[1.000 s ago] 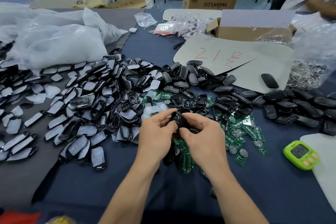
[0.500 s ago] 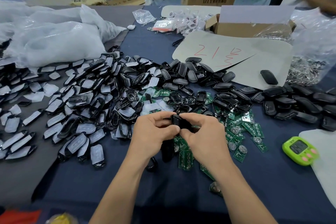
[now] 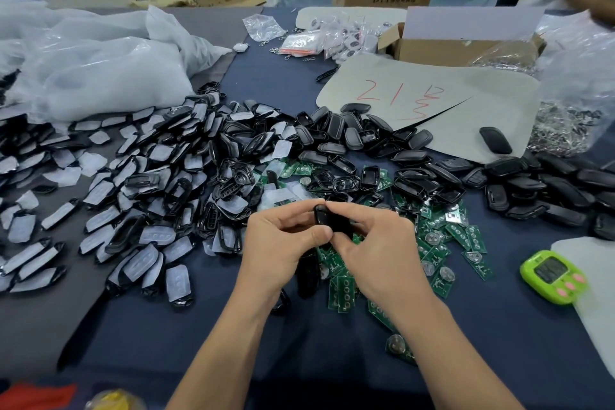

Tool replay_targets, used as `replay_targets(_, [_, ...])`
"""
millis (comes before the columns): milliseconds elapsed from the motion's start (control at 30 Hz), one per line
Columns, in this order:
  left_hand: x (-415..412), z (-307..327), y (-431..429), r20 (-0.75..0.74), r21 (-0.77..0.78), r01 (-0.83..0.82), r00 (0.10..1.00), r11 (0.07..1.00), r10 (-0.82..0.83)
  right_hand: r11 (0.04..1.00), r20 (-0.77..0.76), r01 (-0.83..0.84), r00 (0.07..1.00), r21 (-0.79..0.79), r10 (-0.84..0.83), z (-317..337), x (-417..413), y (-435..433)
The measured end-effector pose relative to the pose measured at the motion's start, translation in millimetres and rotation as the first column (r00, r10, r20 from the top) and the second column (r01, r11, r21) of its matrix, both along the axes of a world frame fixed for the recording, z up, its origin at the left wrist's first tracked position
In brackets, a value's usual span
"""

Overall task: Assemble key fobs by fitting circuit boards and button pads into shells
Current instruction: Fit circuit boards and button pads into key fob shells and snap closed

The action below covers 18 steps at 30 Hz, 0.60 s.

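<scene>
One key fob (image 3: 327, 220) was held in the air above the middle of the blue table cloth (image 3: 199, 326), over the near edge of the parts heap. It was a small, glossy black plastic piece with a rounded upper end; its lower half was hidden behind the fingers, so whether the case was fully closed could not be told. The left hand (image 3: 283, 243) pinched it from the left, thumb below and forefinger curled over the top. The right hand (image 3: 379, 250) pinched it from the right in the same manner, and the fingertips of the two hands nearly met on it. Below and to the right lay green circuit boards (image 3: 442, 243), flat rectangles, several carrying a round silver coin cell; they were scattered and overlapping, too many to count. To the left spread a large heap of black front frames (image 3: 133, 193) fitted with translucent whitish button pads, likewise uncounted. To the right lay a heap of smooth black back shells (image 3: 549, 186). One further black shell (image 3: 495, 140) lay alone on a beige sheet (image 3: 432, 100) marked with red writing. One lime-green timer (image 3: 550, 276) with pink buttons sat at the right. Crumpled white plastic bags (image 3: 100, 76) were piled at the far left.
</scene>
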<state>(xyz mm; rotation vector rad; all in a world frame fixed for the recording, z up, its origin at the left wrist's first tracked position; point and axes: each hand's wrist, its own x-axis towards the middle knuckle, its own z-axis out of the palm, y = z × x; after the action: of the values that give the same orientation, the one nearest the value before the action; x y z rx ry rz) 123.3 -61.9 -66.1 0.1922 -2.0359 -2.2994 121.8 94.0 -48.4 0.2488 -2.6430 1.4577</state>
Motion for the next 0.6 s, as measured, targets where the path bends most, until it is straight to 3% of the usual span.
replay_targets(100, [-3,2,12,0.059,0.045,-0.080,0.995,0.996,0.078,0.985,-0.223,0.056,0.975,0.166,-0.018,-6,4,-9])
replay_targets(167, [-7,3,14,0.083,0.026,-0.137,0.987,0.990,0.134,0.979,-0.274,0.062,0.962,0.194,-0.006,-11,4,-13])
replay_targets(267, [-7,4,8,0.090,-0.005,-0.143,0.986,0.990,0.143,0.997,0.042,-0.011,0.999,-0.071,0.014,-6,-7,-1])
replay_targets(367, [-5,5,3,0.067,0.017,-0.095,0.993,0.995,0.094,0.959,0.283,-0.029,0.952,-0.283,0.112,-6,-17,14])
replay_targets(467, [-4,4,4,0.051,-0.053,-0.047,0.997,0.997,0.050,0.923,0.318,0.020,0.941,-0.385,0.112,-4,-16,17])
replay_targets(600, [-3,3,9,0.016,-0.201,0.001,1.000,0.980,0.003,0.949,0.275,0.089,0.961,-0.302,-0.002,0,-10,16])
